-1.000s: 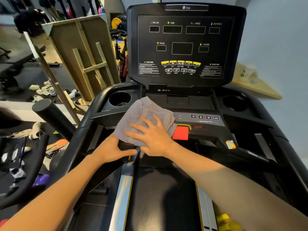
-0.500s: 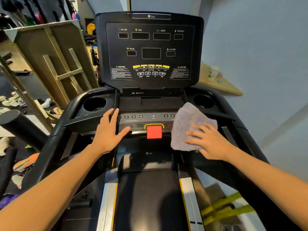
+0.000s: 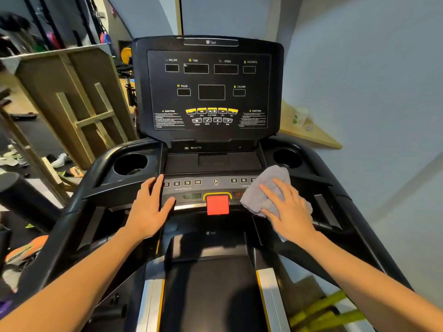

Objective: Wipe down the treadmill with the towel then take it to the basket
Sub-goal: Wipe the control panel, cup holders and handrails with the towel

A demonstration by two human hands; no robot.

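Right hand [image 3: 291, 212] is flat on the towel [image 3: 268, 190], fingers spread and nearly straight, pressing it down on the treadmill [image 3: 211, 168] console at centre right of the frame, just right of the red stop button [image 3: 217, 205]. No closed grip there; the palm pins the cloth and nothing is curled round it. Left hand [image 3: 149, 207] lies open at centre left, palm on the console edge, fingertips touching the row of number keys [image 3: 182, 183], holding nothing.

The towel is grey, bunched into loose folds, plainly soft and limp, and I'd call it light. It should slide easily over the smooth plastic under a flat palm, though it will ride up and fold over itself if pushed by one edge. For carrying, gather the bunched middle in a fist rather than pinching a corner, or the rest will trail.

The count: one towel, one treadmill, two hands, one red button. Two cup holders, one [image 3: 130, 164] at left and one [image 3: 286, 158] at right, just above the towel. One dark display panel [image 3: 208, 92] in the upper centre. No basket anywhere in view, so the carry is yet to come, and wiping looks unfinished.
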